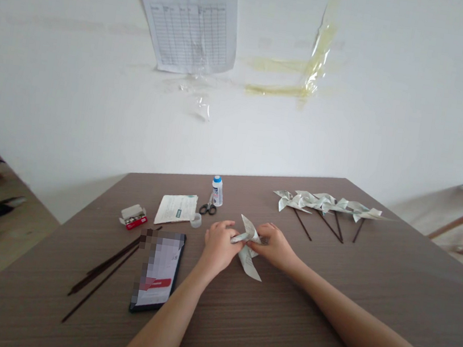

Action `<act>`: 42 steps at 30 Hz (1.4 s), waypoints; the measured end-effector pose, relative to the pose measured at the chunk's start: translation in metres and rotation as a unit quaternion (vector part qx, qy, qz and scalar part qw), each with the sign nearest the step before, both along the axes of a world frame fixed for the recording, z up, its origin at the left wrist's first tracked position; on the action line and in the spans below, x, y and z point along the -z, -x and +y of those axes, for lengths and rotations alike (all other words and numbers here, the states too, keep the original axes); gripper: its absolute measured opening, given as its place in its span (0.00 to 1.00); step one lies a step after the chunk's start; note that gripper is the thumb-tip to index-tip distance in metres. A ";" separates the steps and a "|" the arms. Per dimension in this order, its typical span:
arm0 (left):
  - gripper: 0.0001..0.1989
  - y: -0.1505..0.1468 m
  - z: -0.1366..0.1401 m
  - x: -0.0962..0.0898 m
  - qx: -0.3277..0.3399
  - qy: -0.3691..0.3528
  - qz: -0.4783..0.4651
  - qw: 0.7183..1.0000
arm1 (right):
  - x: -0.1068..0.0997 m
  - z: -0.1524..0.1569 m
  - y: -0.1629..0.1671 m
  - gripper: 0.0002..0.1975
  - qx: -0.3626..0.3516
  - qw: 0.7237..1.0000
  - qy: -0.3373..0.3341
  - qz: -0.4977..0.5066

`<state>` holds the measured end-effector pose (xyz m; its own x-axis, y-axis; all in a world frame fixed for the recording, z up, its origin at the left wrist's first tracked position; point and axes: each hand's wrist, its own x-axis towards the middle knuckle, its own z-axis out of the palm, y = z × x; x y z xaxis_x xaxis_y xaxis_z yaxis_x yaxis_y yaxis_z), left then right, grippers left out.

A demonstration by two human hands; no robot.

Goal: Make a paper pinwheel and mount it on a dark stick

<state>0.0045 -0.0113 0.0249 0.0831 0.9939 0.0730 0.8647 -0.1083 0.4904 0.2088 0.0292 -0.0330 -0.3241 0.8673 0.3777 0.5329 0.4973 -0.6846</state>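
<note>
A pinwheel folded from printed paper (pixel 250 265) is held over the middle of the table, its pointed blades sticking up and down. My left hand (pixel 220 245) grips it from the left, with fingers closed near its centre. From the right, my right hand (pixel 275 246) pinches the paper close to the centre too. The fingers hide the pinwheel's middle, and no stick shows on it. At the back right lie several finished paper pinwheels (pixel 324 202) on dark sticks (pixel 329 226).
Left of my hands lie a phone (pixel 160 270), loose dark sticks (pixel 103 270), a small red-and-white box (pixel 134 217), a stack of printed paper (pixel 175 209) and a clear tape roll (pixel 195 221). Scissors (pixel 208 209) rest beside a white bottle with blue cap (pixel 217 190). A wall (pixel 261 149) stands behind the table.
</note>
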 end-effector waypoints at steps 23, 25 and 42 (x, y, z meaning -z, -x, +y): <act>0.09 0.004 -0.003 -0.005 -0.005 0.015 -0.015 1.000 | -0.008 -0.001 -0.002 0.01 0.015 0.998 0.056 -0.004; 0.10 0.004 -0.003 -0.005 -0.006 0.014 -0.014 1.000 | -0.009 -0.002 -0.002 0.02 0.013 0.998 0.057 -0.002; 0.12 0.005 -0.010 -0.010 -0.071 -0.007 0.135 0.988 | -0.008 0.005 -0.011 0.20 0.044 0.995 0.058 -0.069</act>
<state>-0.0007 -0.0213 0.0349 -0.0387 0.9960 0.0807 0.9709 0.0183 0.2387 0.2203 0.0340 -0.0248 -0.2866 0.9298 0.2309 0.6632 0.3665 -0.6526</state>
